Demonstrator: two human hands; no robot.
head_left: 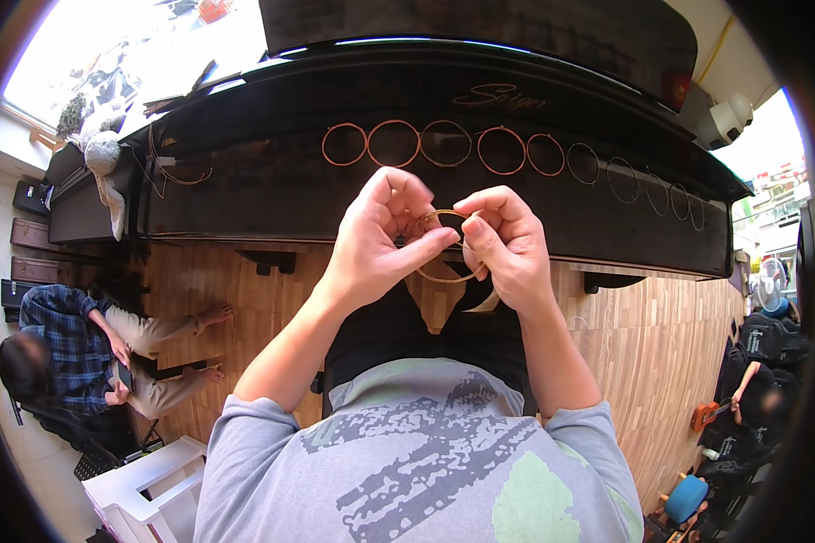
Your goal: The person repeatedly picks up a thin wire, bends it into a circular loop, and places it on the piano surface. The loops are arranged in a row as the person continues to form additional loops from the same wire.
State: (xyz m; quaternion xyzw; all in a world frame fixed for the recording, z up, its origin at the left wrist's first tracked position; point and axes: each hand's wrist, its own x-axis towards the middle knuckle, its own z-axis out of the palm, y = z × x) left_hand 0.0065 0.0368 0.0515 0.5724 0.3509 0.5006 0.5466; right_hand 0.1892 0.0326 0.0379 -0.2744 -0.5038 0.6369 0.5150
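Note:
Between my left hand (389, 235) and my right hand (503, 249) is a coiled gold-coloured string (448, 278), held in the fingers of both, in front of the black piano (272, 190). My fingers are curled and pinched around the coil, hiding parts of it. Along the piano's top beyond my hands lies a row of several coiled strings: copper-coloured rings (501, 169) toward the middle, thinner silvery ones (638, 195) to the right. More loose thin strings (181, 178) lie toward the left end, near a grey plush object (101, 154).
A seated person (63, 348) in a plaid shirt is at the left, near dark cases and a white furniture piece (140, 493). At the right, a person in black (761, 398) is beside a small guitar (706, 414) and a blue stool (684, 498). Wooden floor (634, 362) shows below the piano.

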